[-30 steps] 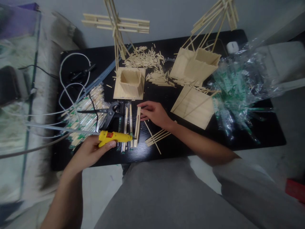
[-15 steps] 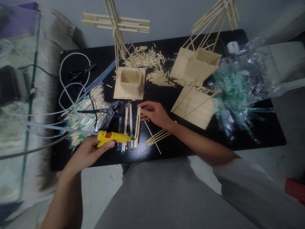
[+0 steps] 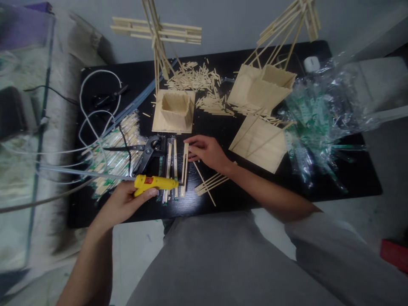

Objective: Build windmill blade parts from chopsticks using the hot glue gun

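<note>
Landmark = square open-topped pale-wood box [image 3: 176, 119] on its flat base. L hand [image 3: 123, 202], nearer the wearer & left of box, is closed round the grip of a yellow plastic glue gun [image 3: 157, 183], thumb along its side. Nozzle pts right, right by the near end of a narrow pale-wood stick frame [image 3: 182, 170]; can't tell if tip touches. Frame lies lengthwise just nearside of box, a bit to its right.

R hand [image 3: 207, 151], nearside & right of box, is part open, fingers bent, tips at frame's far end; can't tell if pinching or just pressing.

Just nearside of box, left of frame: a few clear-plastic-wrapped wooden chopsticks [image 3: 175, 165], then black-handled metal pliers [image 3: 148, 152]. Further left of box: big pile of wrapped chopsticks [image 3: 108, 159]. Nearside-right of box, partly under R forearm: fanned thin pale sticks [image 3: 207, 185], one loose stick across.

Behind box & to right: heap of short cut wood pcs [image 3: 196, 78]. Right of box: flat square pale-wood panel [image 3: 263, 146], then crumpled clear/green plastic wrappers [image 3: 314, 112].
</note>
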`<state>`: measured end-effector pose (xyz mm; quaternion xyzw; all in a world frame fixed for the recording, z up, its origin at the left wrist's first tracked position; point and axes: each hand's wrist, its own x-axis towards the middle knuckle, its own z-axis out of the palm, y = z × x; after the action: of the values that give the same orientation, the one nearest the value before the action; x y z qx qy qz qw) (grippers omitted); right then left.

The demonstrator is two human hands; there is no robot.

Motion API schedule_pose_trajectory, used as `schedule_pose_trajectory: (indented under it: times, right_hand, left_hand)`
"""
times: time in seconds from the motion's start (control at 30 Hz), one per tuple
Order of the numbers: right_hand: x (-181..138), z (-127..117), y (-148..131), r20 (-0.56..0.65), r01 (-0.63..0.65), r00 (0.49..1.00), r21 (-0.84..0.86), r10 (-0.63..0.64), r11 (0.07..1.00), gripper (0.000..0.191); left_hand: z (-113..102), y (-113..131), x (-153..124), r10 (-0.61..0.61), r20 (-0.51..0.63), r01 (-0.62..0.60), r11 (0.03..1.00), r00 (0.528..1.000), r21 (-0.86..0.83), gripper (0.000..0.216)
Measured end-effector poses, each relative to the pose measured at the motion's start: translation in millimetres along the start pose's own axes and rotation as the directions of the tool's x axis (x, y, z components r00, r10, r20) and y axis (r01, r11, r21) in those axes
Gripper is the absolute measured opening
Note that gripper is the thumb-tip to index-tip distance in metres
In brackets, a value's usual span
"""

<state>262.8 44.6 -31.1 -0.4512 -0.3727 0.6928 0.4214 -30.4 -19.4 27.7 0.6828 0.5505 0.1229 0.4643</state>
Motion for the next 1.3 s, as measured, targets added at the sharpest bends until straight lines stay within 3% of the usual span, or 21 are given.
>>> schedule_pose_trajectory:
  times: [0.6, 0.9, 1.1, 1.3]
  right_hand:
    - [1, -1, 3, 0.006, 0.020, 1.000, 0.012, -0.020, 1.000, 0.018]
    - [0, -1, 0, -0.007, 0.009, 1.000, 0.010, -0.009, 1.000, 0.018]
    - [0, -1, -1, 0.000, 0.015, 1.000, 0.012, -0.015, 1.000, 0.018]
    - [0, -2, 0, 0.007, 0.028, 1.000, -0.022, -0.028, 0.999, 0.023]
  left_hand:
    - [4, 1, 4, 0.026, -0.016, -0.027, 0.999, 1.000, -0.043, 0.041]
    - [-4, -9, -3, -0.112, 0.004, 0.112, 0.991, 0.994, -0.078, 0.052]
    - [0, -8, -2, -0.191, -0.096, 0.171, 0.968, 0.977, -0.186, 0.054]
    - [23, 2, 2, -0.223, -0.233, 0.134, 0.929, 0.946, -0.346, 0.052]
